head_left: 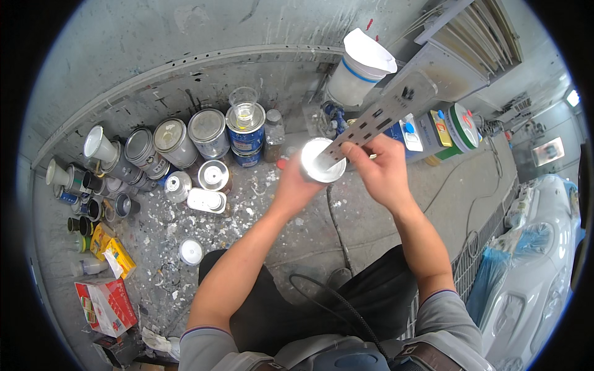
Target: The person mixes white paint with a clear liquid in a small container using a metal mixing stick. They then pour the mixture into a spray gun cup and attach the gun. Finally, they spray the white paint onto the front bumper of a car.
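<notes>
A cup [327, 179] of white paint [314, 152] is in my left hand [294, 184], whose fingers wrap round its side and are partly blurred. My right hand [382, 172] pinches a long, flat mixing stick [385, 110] with rectangular holes along it. The stick leans up and to the right, its lower end down in the paint. Just beyond the cup stands a spray gun [335, 115] with a white-topped, blue-banded cup [352, 77] on it.
Paint cans [208, 133] line the wall to the left, with a clear cup [243, 102] on a blue can [245, 133]. White-capped containers [206, 201] and a round lid [191, 251] lie nearer. Jugs [408, 133] stand at right, near masked grey bodywork [526, 272]. A hose [337, 232] crosses the floor.
</notes>
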Demonstrator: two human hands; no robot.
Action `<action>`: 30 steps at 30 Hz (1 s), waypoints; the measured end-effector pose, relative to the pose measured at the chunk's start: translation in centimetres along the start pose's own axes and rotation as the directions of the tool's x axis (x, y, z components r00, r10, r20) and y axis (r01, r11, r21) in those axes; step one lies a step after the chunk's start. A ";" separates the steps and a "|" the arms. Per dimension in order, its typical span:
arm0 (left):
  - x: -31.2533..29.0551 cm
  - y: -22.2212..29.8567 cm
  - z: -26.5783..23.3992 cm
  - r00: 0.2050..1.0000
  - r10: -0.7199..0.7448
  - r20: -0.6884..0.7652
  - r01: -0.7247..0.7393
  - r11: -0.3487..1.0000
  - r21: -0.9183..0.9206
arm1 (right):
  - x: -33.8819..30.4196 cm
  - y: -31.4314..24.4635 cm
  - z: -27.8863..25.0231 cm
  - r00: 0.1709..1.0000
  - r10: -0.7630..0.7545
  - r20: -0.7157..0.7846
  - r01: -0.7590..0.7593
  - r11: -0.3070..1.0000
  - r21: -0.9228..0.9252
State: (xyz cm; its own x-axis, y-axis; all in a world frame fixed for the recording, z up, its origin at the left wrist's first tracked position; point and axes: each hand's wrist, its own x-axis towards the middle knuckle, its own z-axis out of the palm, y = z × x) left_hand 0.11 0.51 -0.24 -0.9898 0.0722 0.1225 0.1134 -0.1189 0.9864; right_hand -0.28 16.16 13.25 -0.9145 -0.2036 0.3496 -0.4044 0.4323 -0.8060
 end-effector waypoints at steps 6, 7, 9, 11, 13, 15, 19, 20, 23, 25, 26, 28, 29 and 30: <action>0.0 -0.5 0.0 0.999 0.051 0.003 -0.051 0.999 0.015 | 1.9 0.4 -1.4 0.991 0.125 -0.041 -0.130 0.982 -0.140; 0.1 -0.6 0.0 0.999 0.044 -0.011 -0.044 0.999 -0.001 | 1.5 0.6 -1.2 0.994 0.100 -0.050 -0.106 0.985 -0.138; 0.2 -0.7 -0.1 0.999 0.030 -0.018 -0.030 0.999 -0.029 | 0.3 0.8 -0.8 0.996 0.050 -0.071 -0.059 0.989 -0.134; 0.4 -0.9 -0.1 1.000 0.016 -0.005 -0.016 0.998 -0.054 | -0.3 2.0 0.0 0.997 0.042 -0.058 -0.044 0.998 -0.036; 0.3 -0.6 0.0 1.000 0.004 -0.009 -0.005 0.998 -0.059 | -0.4 1.6 0.3 0.999 0.047 -0.001 -0.047 0.996 -0.073; 0.2 -0.5 -0.1 1.000 0.016 -0.007 -0.016 0.999 -0.032 | 0.1 0.7 0.2 1.000 0.013 -0.003 -0.013 0.999 -0.035; 0.2 -1.2 -0.2 0.999 0.053 -0.003 -0.052 0.998 0.029 | 1.7 -0.3 -1.1 0.996 0.082 -0.026 -0.083 0.996 -0.041; 0.2 -1.3 -0.2 0.999 0.054 -0.006 -0.054 0.998 0.031 | 1.8 0.3 -1.3 0.994 0.101 -0.033 -0.103 0.993 -0.061; 0.4 -1.2 -0.1 0.998 0.059 -0.023 -0.059 0.998 -0.013 | 1.1 1.0 -0.7 0.997 0.065 -0.051 -0.069 0.995 -0.069; 0.5 -1.3 -0.1 0.999 0.028 -0.041 -0.029 0.999 -0.028 | 0.3 1.2 0.0 0.999 0.030 -0.037 -0.032 0.998 -0.061; 0.5 -1.3 -0.1 0.999 0.013 -0.049 -0.014 0.999 -0.036 | 0.1 1.3 0.4 1.000 0.020 -0.018 -0.021 0.998 -0.059; 0.4 -1.2 -0.1 0.999 -0.017 -0.046 0.015 0.999 -0.050 | -0.1 1.0 0.7 1.000 0.005 0.028 -0.004 0.999 -0.040; 0.3 -1.1 -0.2 0.999 -0.032 -0.044 0.030 0.998 -0.058 | -0.1 0.9 0.8 1.000 -0.004 0.022 0.004 0.999 -0.036; 0.4 -1.2 -0.3 0.999 -0.019 -0.036 0.017 0.999 -0.047 | 0.2 0.8 0.9 1.000 -0.016 0.019 0.017 0.999 -0.031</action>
State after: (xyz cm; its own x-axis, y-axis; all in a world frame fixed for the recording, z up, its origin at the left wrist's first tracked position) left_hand -0.41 0.39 -1.46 -0.9942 0.0387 0.1000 0.0924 -0.1638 0.9822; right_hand -0.73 15.64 12.23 -0.9074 -0.2274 0.3533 -0.4198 0.4554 -0.7850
